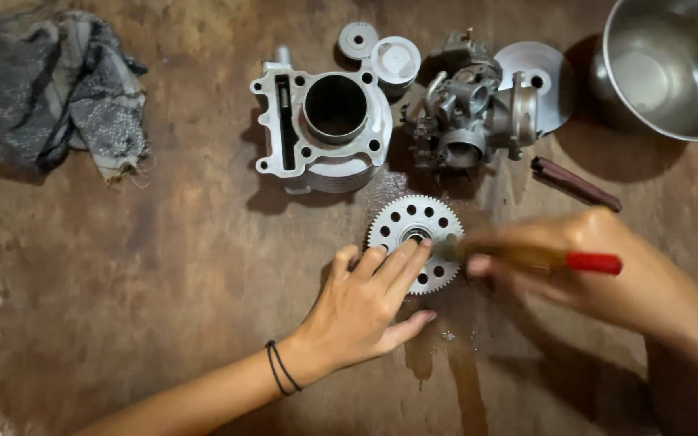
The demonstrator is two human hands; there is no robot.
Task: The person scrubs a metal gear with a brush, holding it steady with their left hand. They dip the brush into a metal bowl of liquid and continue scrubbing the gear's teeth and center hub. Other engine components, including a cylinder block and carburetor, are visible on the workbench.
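Toothed gear wheel (414, 240), silvery and ringed with round holes, flat on the wet brown work surface (163, 323), just below the cylinder block. Step in hand, by the look of it: scrubbing the gear. Left hand (365, 303) spread flat, fingers pressing the gear's lower right part to pin it down, pinching nothing. Right hand (607, 266) wrapped shut around a red-ended brush (543, 258), blurred with motion, its tip at the gear's right edge. Next move likely calls for steady pressure from the pinning fingers and a turn of the gear to reach unbrushed teeth.

Counted, largest down: one crumpled grey rag (58, 89) at top left; one steel bowl (672, 64) at top right; one cylinder block (325, 121); one carburettor (470, 113); one gear wheel; one thin metal disc (547, 81) behind the carburettor; one dark stick-like tool (575, 184); two small round caps (381, 52); two thin black bands (283, 367) on the left wrist.
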